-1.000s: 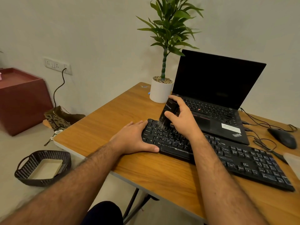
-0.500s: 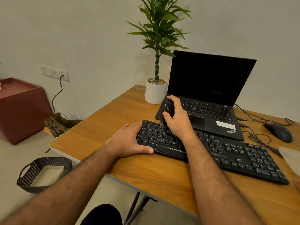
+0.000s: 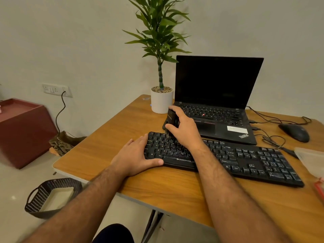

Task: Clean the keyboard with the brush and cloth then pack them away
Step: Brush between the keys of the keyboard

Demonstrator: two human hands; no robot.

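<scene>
A black keyboard (image 3: 245,160) lies across the wooden desk (image 3: 108,146). My right hand (image 3: 184,128) grips a black brush (image 3: 171,118) upright over the keyboard's top-left keys, bristles down at the key row. My left hand (image 3: 135,155) rests on the keyboard's left end, fingers laid over its edge and thumb along the front. No cloth shows clearly; a pale translucent thing (image 3: 312,160) lies at the desk's right edge.
An open black laptop (image 3: 217,95) stands behind the keyboard, a potted plant (image 3: 161,100) to its left. A black mouse (image 3: 294,132) and cables lie at the right. On the floor sit a woven basket (image 3: 50,197), a red box (image 3: 21,130) and a bag.
The brush in my right hand has shifted a little toward the keyboard's top row, standing more upright. My left hand stays on the keyboard's left end. The camera has tilted slightly.
</scene>
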